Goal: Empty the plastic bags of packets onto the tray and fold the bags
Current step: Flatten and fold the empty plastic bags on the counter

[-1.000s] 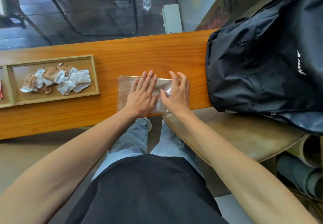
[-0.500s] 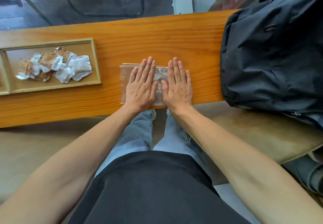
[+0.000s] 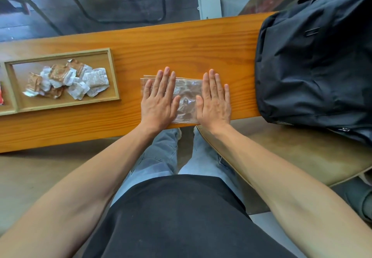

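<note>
**Both palms lying flat on clear bags, packets sitting in tray**

Currently both hands are pressing down on a stack of clear plastic bags [image 3: 187, 98] lying at frame centre, at the near edge of the wooden table [image 3: 181, 44]. Left hand [image 3: 159, 101] is lying palm down over the left part of the bags, fingers straight and slightly spread, gripping nothing. Right hand [image 3: 214, 102] is lying palm down over the right end, fingers straight and close together, also gripping nothing; its outer fingers are resting past the bag edge on bare wood. A strip of crinkled plastic is showing between the two hands, catching light. Bag edges are poking out beyond the left hand's fingertips, looking like more than one layer; exact count can't tell.

Packets [image 3: 68, 80] are sitting in a loose pile at left of frame, inside the wooden tray [image 3: 114, 76], white and brown wrappers overlapping each other. Tray is resting on the table, well apart from the bags. A second tray compartment [image 3: 8, 109] is showing at the far left edge with something red [image 3: 1, 96] in it, mostly cut off.

Black backpack [image 3: 314, 60] is occupying the right of frame, sitting on the table end and overhanging a round seat [image 3: 281, 153]. Person's forearms are reaching in from the bottom corners; black top and light jeans are visible at bottom centre. Dark floor and a metal chair frame [image 3: 124, 18] are showing along the top of frame.
</note>
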